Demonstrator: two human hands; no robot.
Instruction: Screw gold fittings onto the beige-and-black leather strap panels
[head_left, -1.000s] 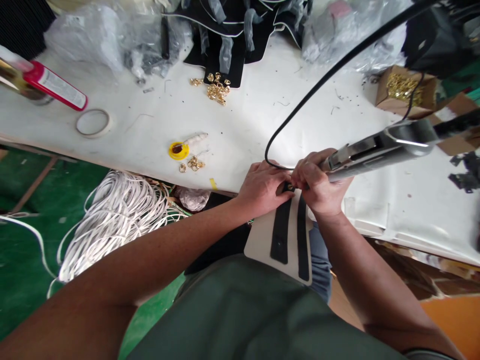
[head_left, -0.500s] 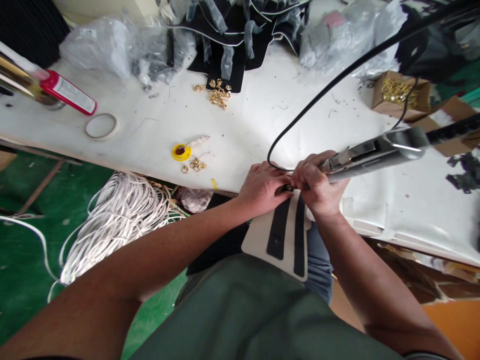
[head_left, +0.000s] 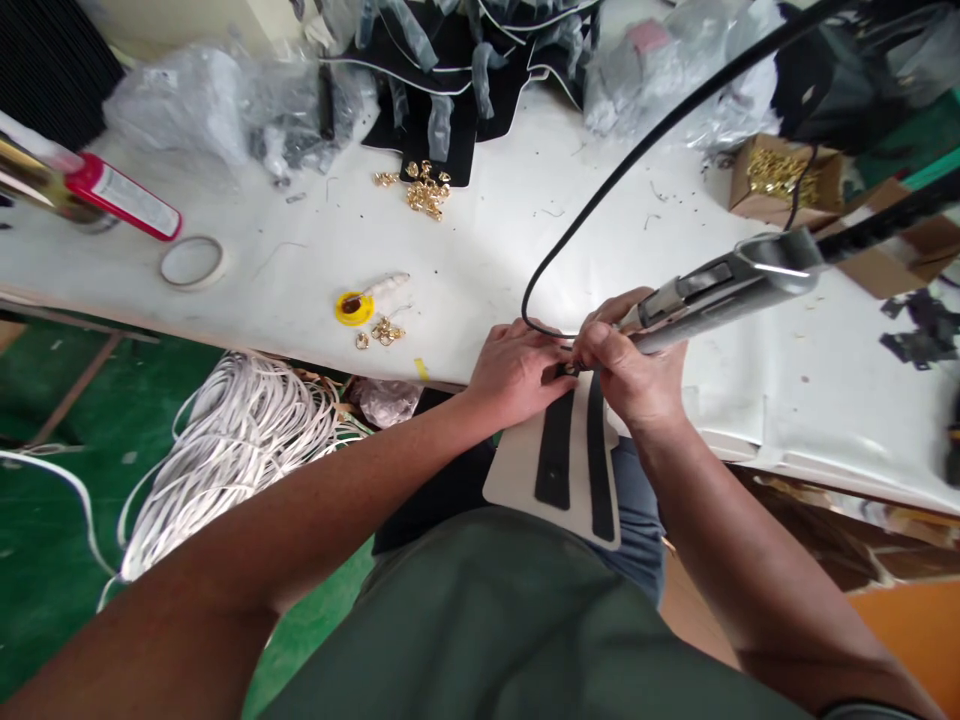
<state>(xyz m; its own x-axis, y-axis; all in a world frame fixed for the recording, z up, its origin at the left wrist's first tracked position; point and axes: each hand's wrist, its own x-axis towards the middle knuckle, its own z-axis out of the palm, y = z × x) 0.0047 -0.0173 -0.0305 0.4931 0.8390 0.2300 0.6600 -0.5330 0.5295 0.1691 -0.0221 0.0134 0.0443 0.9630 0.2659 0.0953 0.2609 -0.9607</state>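
Observation:
A light panel with two dark strips hangs over the table's front edge toward my lap. My left hand is closed on its upper part, thumb near the top of one strip. My right hand is wrapped round a grey metal power tool, whose front end points left at the panel beside my left fingers. The tool's tip and the spot it meets are mostly hidden by my fingers. A black cable loops down to my hands.
Gold metal pieces lie beside black cut pieces. A yellow round container, tape roll and red bottle are at left. A box of gold parts stands at right. White cord lies below left.
The tool and my right hand have shifted slightly left and down. My left hand stays on the panel. The whole view has moved a little.

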